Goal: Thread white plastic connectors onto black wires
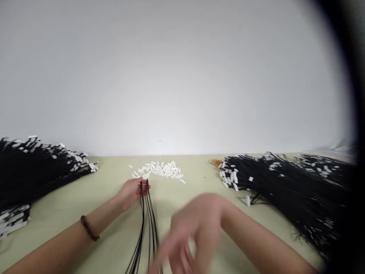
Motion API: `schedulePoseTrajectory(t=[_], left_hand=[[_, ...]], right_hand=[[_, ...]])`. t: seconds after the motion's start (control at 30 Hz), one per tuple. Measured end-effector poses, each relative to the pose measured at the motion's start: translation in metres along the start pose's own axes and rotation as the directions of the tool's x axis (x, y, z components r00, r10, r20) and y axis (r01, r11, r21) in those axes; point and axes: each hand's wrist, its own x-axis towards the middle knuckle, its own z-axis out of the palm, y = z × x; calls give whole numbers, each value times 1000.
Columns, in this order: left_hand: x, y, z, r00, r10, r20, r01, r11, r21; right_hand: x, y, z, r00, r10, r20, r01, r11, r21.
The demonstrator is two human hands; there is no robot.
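My left hand [134, 192] is closed on the upper ends of several thin black wires [149, 217]. A white piece shows at the fingertips, just in front of the pile of small white plastic connector housings [162, 169]. From there the wires hang down towards the near edge of the view. My right hand [196, 232] is nearer to me, to the right of the wires. Motion smears its fingers, and one of them reaches across the lower wires. Whether it grips any of them cannot be made out.
At the left lies a large heap of black wires [31, 171] with white connectors on their ends. Another big bundle of black wires [273, 182] lies at the right, with an orange coil [215, 163] beside it. A pale wall [182, 83] rises behind the light green tabletop [196, 190].
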Motion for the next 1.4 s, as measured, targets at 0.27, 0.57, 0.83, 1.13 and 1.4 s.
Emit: schedulePoseTrajectory(t=[0.27, 0.57, 0.83, 1.13, 1.4], left_hand=[[-14, 0, 8, 988, 45, 145, -64, 990, 128], [-9, 4, 4, 965, -75, 251, 47, 992, 118], [-14, 1, 6, 963, 9, 268, -71, 973, 221], [-18, 5, 7, 938, -28, 347, -79, 953, 292], [-18, 4, 8, 944, -3, 329, -107, 943, 316]], right_hand=[[40, 173, -27, 394, 481, -783, -295, 873, 388], [79, 174, -4, 439, 357, -824, 92, 895, 437], [108, 140, 13, 568, 366, -737, 487, 573, 659], [113, 116, 17, 598, 361, -716, 643, 317, 697], [112, 114, 21, 580, 390, -715, 697, 217, 683]])
